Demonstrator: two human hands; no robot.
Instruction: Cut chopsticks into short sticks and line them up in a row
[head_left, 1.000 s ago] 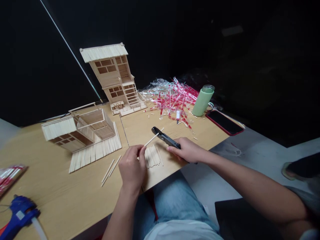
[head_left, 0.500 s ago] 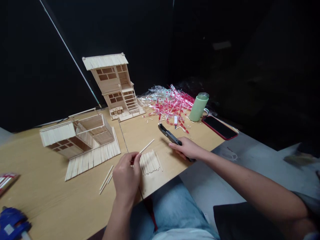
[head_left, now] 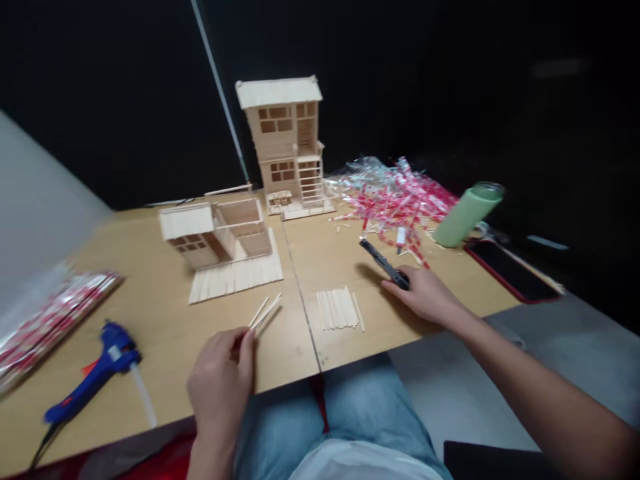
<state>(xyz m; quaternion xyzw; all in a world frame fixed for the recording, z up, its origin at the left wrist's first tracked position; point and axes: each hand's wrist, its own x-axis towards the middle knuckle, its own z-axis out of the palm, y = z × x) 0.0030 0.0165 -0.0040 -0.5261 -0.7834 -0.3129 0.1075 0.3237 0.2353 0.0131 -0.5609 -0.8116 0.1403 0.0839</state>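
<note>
My left hand point(head_left: 220, 377) is at the table's front edge, its fingers closed on thin wooden sticks point(head_left: 265, 312) that point up and to the right. My right hand point(head_left: 425, 293) grips a black hand tool point(head_left: 385, 263), probably a cutter, with its tip pointing back across the table. Between my hands lies a neat row of cut wooden sticks point(head_left: 339, 309). Left of that row stands a low stick-built house model point(head_left: 215, 233) on a flat panel of sticks point(head_left: 235, 275). Behind it rises a two-storey stick house model point(head_left: 287, 143).
A heap of red and clear wrappers point(head_left: 395, 197) lies at the back right, beside a green bottle point(head_left: 467, 215) on its side and a black phone in a red case point(head_left: 510, 273). A blue glue gun point(head_left: 95, 373) and a wrapped stick packet point(head_left: 55, 327) lie on the wooden table point(head_left: 165, 313) at left.
My left hand has drawn back toward the table edge, away from the stick row. The view has swung left, bringing the whole glue gun into sight. My right hand still grips the tool.
</note>
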